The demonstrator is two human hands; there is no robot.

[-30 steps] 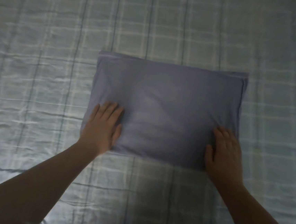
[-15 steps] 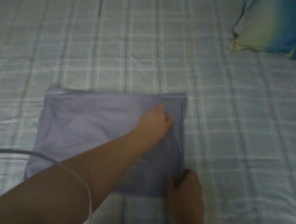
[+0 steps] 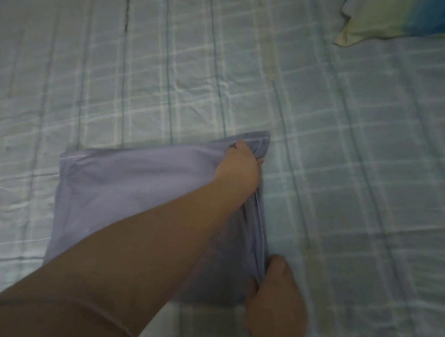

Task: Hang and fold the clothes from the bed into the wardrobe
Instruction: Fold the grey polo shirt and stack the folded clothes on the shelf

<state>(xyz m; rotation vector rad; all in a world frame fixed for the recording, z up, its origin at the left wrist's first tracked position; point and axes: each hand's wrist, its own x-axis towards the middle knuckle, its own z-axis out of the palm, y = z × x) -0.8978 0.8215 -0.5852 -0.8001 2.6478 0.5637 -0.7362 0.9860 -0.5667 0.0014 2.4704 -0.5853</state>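
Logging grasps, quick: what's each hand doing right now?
Left hand: grips the far right corner of the folded lavender cloth garment.
Right hand: pinches that garment's near right corner.

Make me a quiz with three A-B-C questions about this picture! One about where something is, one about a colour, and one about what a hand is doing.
1. Where is the pillow?
A) at the top right of the view
B) under the purple cloth
C) in a hand

2. What colour is the folded cloth?
A) red
B) pale purple
C) black

3. What is the left hand doing?
A) lying flat on the sheet
B) gripping the cloth's far right corner
C) holding the pillow

Answers:
1. A, it lies on the checked sheet at the top right.
2. B, the cloth looks lilac.
3. B, its fingers curl round the bunched corner, while the right hand pinches the near right corner.
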